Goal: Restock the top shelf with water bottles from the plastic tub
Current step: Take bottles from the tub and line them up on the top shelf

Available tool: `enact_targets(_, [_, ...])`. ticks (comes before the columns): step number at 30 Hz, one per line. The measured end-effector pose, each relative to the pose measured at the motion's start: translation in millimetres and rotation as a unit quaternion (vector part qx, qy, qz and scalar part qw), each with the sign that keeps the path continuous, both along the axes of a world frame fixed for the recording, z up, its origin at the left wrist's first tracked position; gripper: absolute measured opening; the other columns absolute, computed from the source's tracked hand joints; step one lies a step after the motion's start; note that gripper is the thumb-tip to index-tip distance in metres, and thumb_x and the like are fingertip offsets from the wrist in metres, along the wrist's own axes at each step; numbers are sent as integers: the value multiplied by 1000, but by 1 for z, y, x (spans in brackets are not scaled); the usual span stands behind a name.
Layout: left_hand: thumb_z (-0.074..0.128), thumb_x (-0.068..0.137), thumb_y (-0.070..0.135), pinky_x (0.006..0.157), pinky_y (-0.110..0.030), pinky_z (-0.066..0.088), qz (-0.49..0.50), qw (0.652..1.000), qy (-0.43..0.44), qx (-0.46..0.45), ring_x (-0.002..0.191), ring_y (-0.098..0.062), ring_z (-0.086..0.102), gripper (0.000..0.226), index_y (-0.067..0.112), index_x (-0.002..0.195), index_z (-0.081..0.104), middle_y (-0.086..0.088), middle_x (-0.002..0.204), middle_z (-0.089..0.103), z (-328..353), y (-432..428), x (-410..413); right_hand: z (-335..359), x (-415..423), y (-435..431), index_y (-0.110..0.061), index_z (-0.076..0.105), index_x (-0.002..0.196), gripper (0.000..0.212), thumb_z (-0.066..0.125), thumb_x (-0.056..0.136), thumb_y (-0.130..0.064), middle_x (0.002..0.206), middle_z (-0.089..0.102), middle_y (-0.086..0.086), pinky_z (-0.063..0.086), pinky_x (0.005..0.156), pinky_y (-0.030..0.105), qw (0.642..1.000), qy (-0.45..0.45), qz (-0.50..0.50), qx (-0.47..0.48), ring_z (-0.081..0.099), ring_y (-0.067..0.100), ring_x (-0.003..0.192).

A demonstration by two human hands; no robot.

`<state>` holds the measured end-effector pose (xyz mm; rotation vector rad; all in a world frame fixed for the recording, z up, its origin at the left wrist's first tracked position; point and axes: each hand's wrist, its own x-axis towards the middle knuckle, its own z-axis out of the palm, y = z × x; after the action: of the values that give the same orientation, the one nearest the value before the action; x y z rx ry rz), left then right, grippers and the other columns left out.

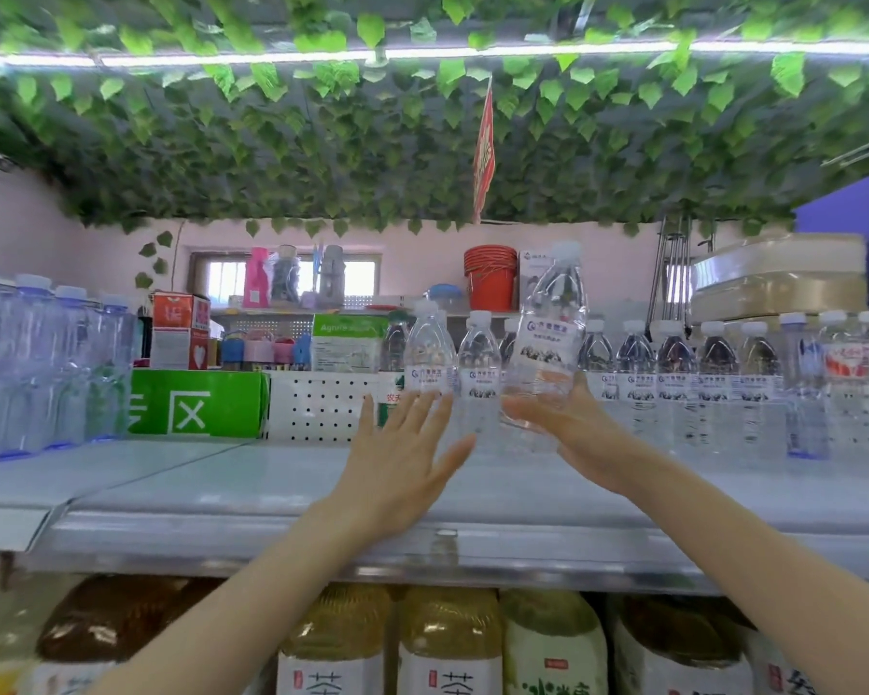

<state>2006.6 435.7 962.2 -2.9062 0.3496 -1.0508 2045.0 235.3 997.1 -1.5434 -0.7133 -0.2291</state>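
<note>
My right hand (568,418) grips the lower part of a clear water bottle (548,333) with a white cap and a white label. I hold it tilted above the top shelf (272,484). My left hand (402,459) is open with fingers spread, just in front of a standing bottle (428,351) at the left end of the row. A row of matching bottles (673,368) stands along the back of the shelf to the right. The plastic tub is out of view.
Blue-tinted bottles (46,373) stand at the shelf's far left. A green carton (196,403) and a white perforated divider (317,403) sit behind the bare middle. Large tea bottles (447,644) fill the shelf below. Fake ivy (422,117) hangs overhead.
</note>
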Motion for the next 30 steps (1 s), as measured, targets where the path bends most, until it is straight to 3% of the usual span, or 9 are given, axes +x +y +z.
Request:
enact_targets(5, [-19, 74, 72, 114, -45, -16, -14, 1000, -25, -13, 143, -9, -14, 81, 34, 146, -16, 10, 158, -10, -8, 1, 3, 4, 53, 21, -6, 48, 128, 87, 92, 53, -15, 120, 64, 10, 46, 99, 44, 997, 35, -53, -40, 60, 25, 114])
enact_targets(7, [-15, 78, 74, 114, -45, -18, -12, 1000, -15, -21, 143, -9, -16, 78, 34, 146, -16, 10, 158, -10, -8, 1, 2, 6, 58, 30, -9, 51, 120, 90, 96, 44, -23, 115, 64, 5, 47, 93, 36, 991, 57, -94, -76, 59, 23, 113])
enact_targets(8, [-14, 79, 73, 113, -45, -19, -10, 1000, -18, -23, 143, -9, -16, 78, 34, 146, -16, 9, 158, -10, -8, 1, 2, 8, 51, 34, -11, 51, 116, 76, 93, 52, -18, 113, 62, 2, 45, 88, 30, 986, 75, -113, -100, 57, 20, 111])
enact_targets(10, [-17, 75, 72, 110, -46, -23, -3, 999, -36, -15, 143, -10, -16, 79, 34, 145, -17, 9, 158, -9, -9, 0, 2, 9, 54, 37, -8, 43, 125, 65, 81, 72, -10, 126, 53, 3, 39, 85, 28, 976, 103, -139, -131, 49, 20, 117])
enact_targets(12, [-19, 72, 71, 109, -47, -25, -1, 999, -38, -15, 143, -10, -16, 78, 35, 142, -21, 9, 158, -9, -11, 0, 2, 9, 54, 37, -4, 21, 142, 87, 77, 77, -12, 146, 34, 8, 35, 100, 37, 969, 117, -166, -140, 34, 26, 133])
enact_targets(14, [-21, 70, 70, 108, -47, -25, -2, 999, -39, -17, 143, -10, -15, 80, 35, 142, -20, 8, 158, -8, -10, 0, 1, 9, 54, 39, -3, 7, 147, 101, 78, 76, -14, 153, 24, 9, 28, 109, 41, 966, 126, -182, -132, 27, 29, 138])
enact_targets(21, [-17, 76, 70, 110, -49, -23, 3, 999, -39, -10, 144, -12, -13, 81, 32, 147, -13, 6, 159, -6, -10, -1, -1, 20, 41, 42, -6, 2, 150, 102, 74, 81, -29, 151, 26, 18, 39, 97, 40, 908, 131, -250, -310, 39, 37, 131])
enact_targets(25, [-22, 70, 68, 111, -49, -21, 1, 999, -44, -10, 145, -12, -10, 85, 32, 147, -13, 6, 159, -4, -10, -1, -1, 21, 44, 46, -9, -10, 150, 103, 69, 85, -22, 155, 19, 20, 33, 107, 45, 901, 135, -257, -322, 31, 40, 136])
enact_targets(30, [-22, 70, 68, 109, -48, -22, 2, 999, -52, -17, 145, -12, -10, 84, 33, 147, -14, 6, 159, -3, -11, -1, 0, 15, 53, 49, -5, -20, 147, 99, 60, 92, -23, 157, 11, 18, 26, 114, 40, 904, 144, -250, -315, 28, 37, 139])
